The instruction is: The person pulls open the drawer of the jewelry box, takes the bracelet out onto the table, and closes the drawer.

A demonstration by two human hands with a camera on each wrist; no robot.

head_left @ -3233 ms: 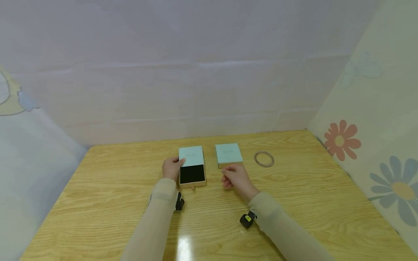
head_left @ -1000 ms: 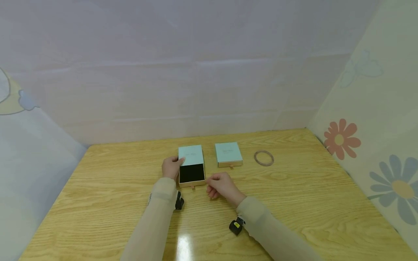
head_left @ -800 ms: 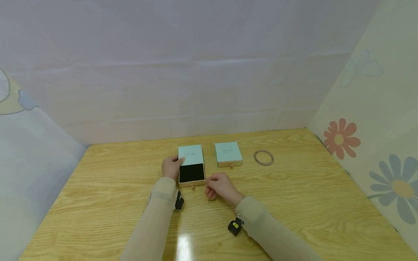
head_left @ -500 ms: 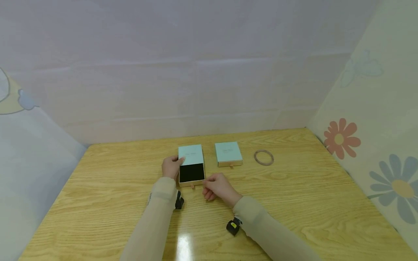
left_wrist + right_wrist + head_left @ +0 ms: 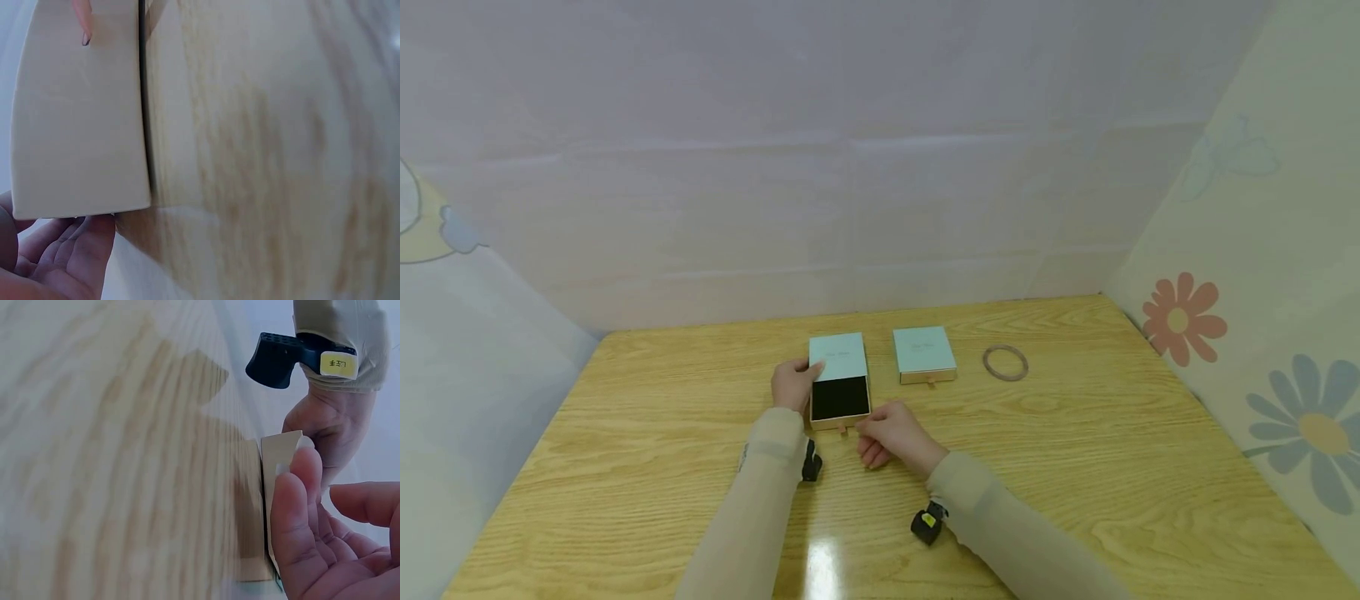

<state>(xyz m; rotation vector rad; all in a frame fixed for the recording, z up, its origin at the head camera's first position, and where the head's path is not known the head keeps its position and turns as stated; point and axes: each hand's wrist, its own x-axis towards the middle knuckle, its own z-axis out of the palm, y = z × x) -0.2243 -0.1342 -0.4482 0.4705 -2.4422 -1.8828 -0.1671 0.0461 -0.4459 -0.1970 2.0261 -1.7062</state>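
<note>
Against the earlier head frames, the right hand (image 5: 895,435) has travelled from the closed box (image 5: 923,350) to the front of the open box (image 5: 838,357), and has since shifted a little left, toward the pull tab (image 5: 842,429). The left hand (image 5: 792,385), both boxes and the pinkish ring (image 5: 1006,378) show no change of place.

The open box lies left of centre on the table (image 5: 662,433), nearer the far edge; the closed box and the ring lie to its right. The left hand's grip holds its left side, thumb on the pale blue top. The black-lined drawer (image 5: 840,398) extends toward the near edge. The right hand's grip is loosely curled, thumb apart from the fingers, just beside the drawer's front right corner; contact cannot be confirmed.

The left fingers are largely hidden in the head view. The box lettering is illegible, and the table's near edge is cut off. In the left wrist view, a narrow tip against the box could be fingertip or tab.
</note>
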